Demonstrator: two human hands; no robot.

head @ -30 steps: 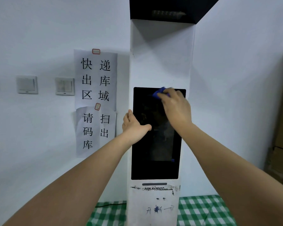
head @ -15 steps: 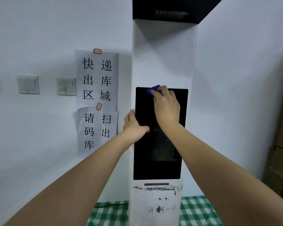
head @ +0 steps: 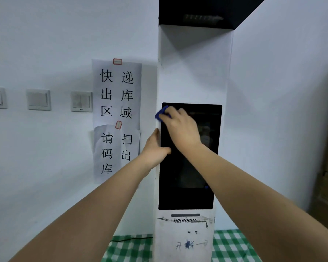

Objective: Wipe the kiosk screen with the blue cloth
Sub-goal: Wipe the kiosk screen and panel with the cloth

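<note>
A tall white kiosk column (head: 194,72) with a black hood at its top is seen in the centre of the frame. In its middle part a dark, glossy rectangular kiosk screen (head: 187,176) is set; the glass is black and unlit, and faint reflections are visible on it. Under the screen a grey slot and the printed word HIKROBOT are found, with scuffed marks and handwriting lower down.

A small blue cloth (head: 162,114) is pressed at the upper left corner of the screen, partly over the white edge of the column. It is crumpled, and only a part of it is shown, because it is gripped by the right hand (head: 180,127), whose fingers are curled closed over it.

The left hand (head: 155,148) is laid on the left edge of the column, just below the cloth; its fingers are extended upward and the thumb is rested on the dark glass.

At the centre left of the frame two white paper notices (head: 117,118) with black Chinese characters are fixed to the wall. At the bottom a green and white checked cloth (head: 233,246) is seen.
</note>
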